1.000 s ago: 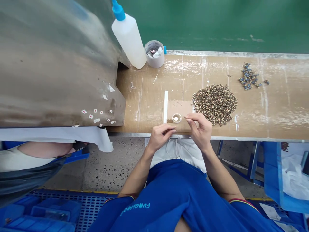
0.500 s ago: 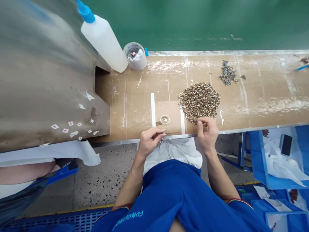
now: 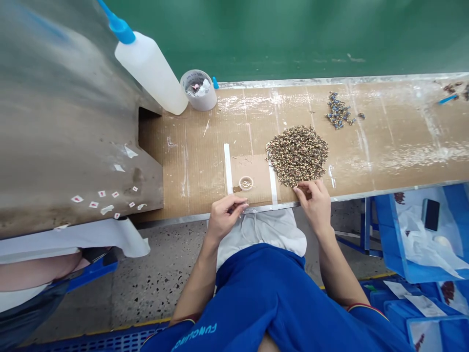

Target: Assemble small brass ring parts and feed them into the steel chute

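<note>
Pinched shut on a pale sliver (image 3: 243, 206) with left hand (image 3: 224, 215) at the near bench (image 3: 384, 146) edge, right hand (image 3: 314, 199) curled onto the pile (image 3: 297, 154)'s near rim, hold there unclear, ring (image 3: 246, 183) just beyond, between white strips (image 3: 227, 168).

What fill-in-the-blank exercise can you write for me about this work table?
1. The white bottle has a ___ cap.
2. Of the brownish pile and the blue pile, the right hand touches the ___ one.
3. The round dish lies between ___ white strips.
4. The left hand, pinched shut, is at the table's ___ edge.

Missing words: blue; brownish; two; near.
</note>
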A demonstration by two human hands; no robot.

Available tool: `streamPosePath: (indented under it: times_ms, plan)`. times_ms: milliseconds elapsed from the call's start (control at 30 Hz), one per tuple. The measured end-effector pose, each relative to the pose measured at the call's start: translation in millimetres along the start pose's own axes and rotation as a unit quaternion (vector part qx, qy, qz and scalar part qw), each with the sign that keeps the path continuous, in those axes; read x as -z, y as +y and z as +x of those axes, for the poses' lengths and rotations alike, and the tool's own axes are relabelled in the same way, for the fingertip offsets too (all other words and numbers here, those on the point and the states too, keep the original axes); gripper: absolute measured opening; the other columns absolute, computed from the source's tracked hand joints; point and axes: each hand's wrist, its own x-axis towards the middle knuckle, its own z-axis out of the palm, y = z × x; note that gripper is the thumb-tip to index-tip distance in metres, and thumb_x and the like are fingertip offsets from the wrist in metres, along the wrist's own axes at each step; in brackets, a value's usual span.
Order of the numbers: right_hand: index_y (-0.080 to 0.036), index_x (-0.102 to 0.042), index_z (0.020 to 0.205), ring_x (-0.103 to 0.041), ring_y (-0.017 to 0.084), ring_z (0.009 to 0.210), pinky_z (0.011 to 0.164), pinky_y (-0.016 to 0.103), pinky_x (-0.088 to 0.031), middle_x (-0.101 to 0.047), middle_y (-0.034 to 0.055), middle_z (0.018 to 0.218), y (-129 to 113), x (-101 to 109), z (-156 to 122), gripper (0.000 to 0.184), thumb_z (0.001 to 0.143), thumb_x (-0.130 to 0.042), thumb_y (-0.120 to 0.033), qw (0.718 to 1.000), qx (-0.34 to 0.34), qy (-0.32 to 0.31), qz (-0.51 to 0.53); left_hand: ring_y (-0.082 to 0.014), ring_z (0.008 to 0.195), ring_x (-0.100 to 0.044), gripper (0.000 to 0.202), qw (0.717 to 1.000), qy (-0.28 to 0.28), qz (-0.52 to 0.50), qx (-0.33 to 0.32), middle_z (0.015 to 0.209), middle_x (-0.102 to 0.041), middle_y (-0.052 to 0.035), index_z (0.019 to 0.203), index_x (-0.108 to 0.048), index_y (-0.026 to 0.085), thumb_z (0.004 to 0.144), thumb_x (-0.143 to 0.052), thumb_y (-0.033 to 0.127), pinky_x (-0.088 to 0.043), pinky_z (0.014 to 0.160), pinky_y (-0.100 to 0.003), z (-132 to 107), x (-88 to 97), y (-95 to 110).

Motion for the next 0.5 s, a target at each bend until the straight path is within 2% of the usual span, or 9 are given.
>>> streamPosePath:
  times_ms: [233, 400, 500]
  plan:
    - [-0.021, -0.067, 0.085, -0.059, 0.019, 0.070, 0.068, 0.033, -0.050, -0.064, 0.0052, 0.082, -2.5, 5.5, 7.1, 0.018, 0.094, -0.053, -0.029, 0.999, 0.006, -0.010, -0.041, -0.0100, 0.057, -0.062, 0.018, 1.000, -0.006, 0.007, 0.006, 0.073, -0.071, -0.0039, 0.087, -0.074, 0.014, 0.092, -0.068, 0.030, -0.050, 0.051, -0.019, -0.3, 0.3, 0.4]
    - [-0.021, -0.068, 0.085, -0.063, 0.018, 0.066, 0.063, 0.031, -0.053, -0.068, 0.0038, 0.078, -6.3, 10.7, 10.0, 0.014, 0.089, -0.058, -0.031, 0.995, -0.058, 0.037, 0.075, -0.0101, 0.056, -0.061, 0.019, 1.000, -0.006, 0.002, -0.006, 0.072, -0.071, -0.0044, 0.087, -0.075, 0.014, 0.092, -0.068, 0.031, -0.049, 0.051, -0.020, -0.1, 0.2, 0.8]
    - [-0.021, -0.069, 0.086, -0.067, 0.019, 0.071, 0.066, 0.032, -0.056, -0.073, 0.0044, 0.080, -13.7, 9.7, 7.5, 0.013, 0.087, -0.062, -0.032, 0.981, -0.100, 0.027, 0.163, -0.0106, 0.057, -0.062, 0.021, 1.000, -0.019, -0.008, -0.004, 0.073, -0.072, -0.0053, 0.089, -0.076, 0.014, 0.093, -0.067, 0.033, -0.048, 0.051, -0.020, 0.0, 1.5, 0.5]
